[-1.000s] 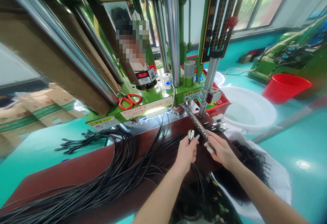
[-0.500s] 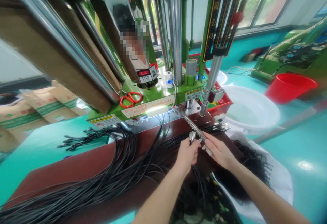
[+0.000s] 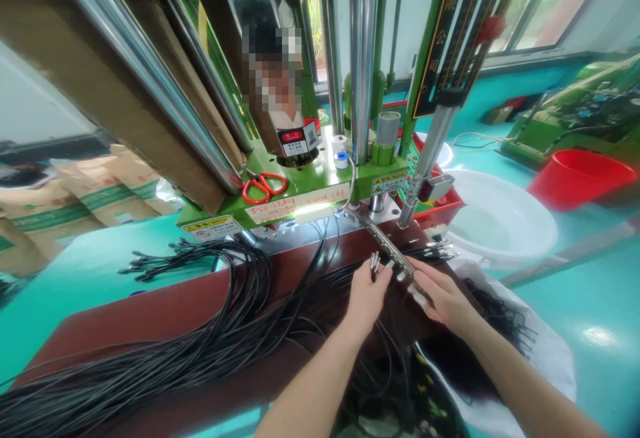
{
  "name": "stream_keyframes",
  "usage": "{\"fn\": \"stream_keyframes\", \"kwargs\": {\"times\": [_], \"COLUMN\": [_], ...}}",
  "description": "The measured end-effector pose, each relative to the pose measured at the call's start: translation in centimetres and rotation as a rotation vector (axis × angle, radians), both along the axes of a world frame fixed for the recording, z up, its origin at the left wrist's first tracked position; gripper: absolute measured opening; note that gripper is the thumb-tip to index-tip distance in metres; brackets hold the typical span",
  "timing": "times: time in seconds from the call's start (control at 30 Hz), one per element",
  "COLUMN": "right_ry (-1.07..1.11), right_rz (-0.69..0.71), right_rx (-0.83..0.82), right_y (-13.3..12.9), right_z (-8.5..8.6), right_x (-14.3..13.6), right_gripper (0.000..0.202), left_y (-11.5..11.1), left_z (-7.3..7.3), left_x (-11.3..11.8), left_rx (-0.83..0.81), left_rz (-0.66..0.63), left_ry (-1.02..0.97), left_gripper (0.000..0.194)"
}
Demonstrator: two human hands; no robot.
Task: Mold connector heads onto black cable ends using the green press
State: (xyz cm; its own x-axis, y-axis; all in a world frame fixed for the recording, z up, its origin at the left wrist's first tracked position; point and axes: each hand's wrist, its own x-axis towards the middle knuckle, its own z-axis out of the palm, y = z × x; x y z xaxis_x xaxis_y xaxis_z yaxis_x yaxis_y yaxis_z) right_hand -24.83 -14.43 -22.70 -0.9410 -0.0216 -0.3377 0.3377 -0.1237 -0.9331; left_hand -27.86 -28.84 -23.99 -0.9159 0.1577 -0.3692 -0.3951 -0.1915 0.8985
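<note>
My left hand (image 3: pixel 367 298) is closed round a small bunch of black cables, whose metal connectors (image 3: pixel 375 263) stick up above the fingers. Right beside it lies a long slotted metal bar (image 3: pixel 387 246), slanting from the machine's base toward me. The fingers of my right hand (image 3: pixel 445 297) are closed at the near end of this bar, where small silvery pieces sit. My left thumb is close to the bar; whether it touches is unclear. Behind both hands, a thick bundle of black cables (image 3: pixel 200 351) stretches across the brown table (image 3: pixel 150 315).
A green press machine (image 3: pixel 320 191) stands behind the table, with red-handled scissors (image 3: pixel 264 188) on its ledge. More cable ends (image 3: pixel 435 250) lie right of the bar. A white basin (image 3: pixel 505 215), a red bucket (image 3: pixel 580 178) and a white sack (image 3: pixel 545 358) are at the right.
The camera view has shifted, moving the machine rightward in the picture. My right hand has moved slightly toward the bar's near end. My left hand still grips its cables.
</note>
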Motion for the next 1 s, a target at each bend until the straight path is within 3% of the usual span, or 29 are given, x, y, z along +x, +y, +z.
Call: {"fn": "stream_keyframes", "kwargs": {"times": [0.23, 0.4, 0.53, 0.73, 0.83, 1.0], "right_ry": [-0.011, 0.145, 0.136, -0.001, -0.011, -0.013], "right_rz": [0.052, 0.087, 0.090, -0.002, 0.021, 0.058], "right_rx": [0.027, 0.090, 0.081, 0.010, 0.004, 0.007], "right_y": [0.3, 0.2, 0.1, 0.3, 0.4, 0.5], "right_z": [0.0, -1.1, -0.8, 0.5, 0.5, 0.2], "right_x": [0.0, -0.1, 0.0, 0.0, 0.0, -0.2], "right_gripper": [0.061, 0.052, 0.050, 0.057, 0.052, 0.055], "left_y": [-0.2, -0.3, -0.6, -1.4, -1.3, -0.8], "left_z": [-0.3, -0.7, -0.6, 0.9, 0.9, -0.1], "left_x": [-0.3, 0.0, 0.0, -0.5, -0.3, -0.5], "left_rx": [-0.048, -0.057, -0.073, 0.161, 0.177, 0.056], "left_rz": [-0.011, 0.034, 0.022, 0.240, 0.140, 0.039], "left_ry": [0.114, 0.136, 0.208, 0.204, 0.127, 0.138], "left_gripper": [0.030, 0.029, 0.029, 0.032, 0.032, 0.032]}}
